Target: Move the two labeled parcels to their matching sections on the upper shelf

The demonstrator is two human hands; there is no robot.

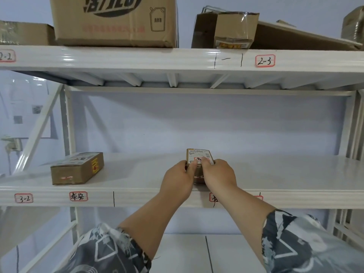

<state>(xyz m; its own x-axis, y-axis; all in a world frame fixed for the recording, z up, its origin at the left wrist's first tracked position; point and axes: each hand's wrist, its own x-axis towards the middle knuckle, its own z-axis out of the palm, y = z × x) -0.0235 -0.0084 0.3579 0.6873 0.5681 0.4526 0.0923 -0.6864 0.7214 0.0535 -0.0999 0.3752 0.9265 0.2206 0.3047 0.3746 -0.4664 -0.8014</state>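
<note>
A small brown parcel (199,155) with a white shipping label and a red-edged tag rests on the white shelf board (285,174), right of centre. My left hand (178,179) grips its left side and my right hand (218,175) grips its right side, thumbs on top. Its front face is mostly hidden by my fingers. A second brown parcel (77,168) with a tag on top lies on the same board at the left, above the red-edged label (78,196) on the shelf's front edge.
The shelf above carries a large printed carton (114,20), a flat box (23,33) at the left and opened cartons (234,29) at the right. Section labels 2-3 (265,61) and 3-2 (23,198) mark the front edges. Black lines divide sections.
</note>
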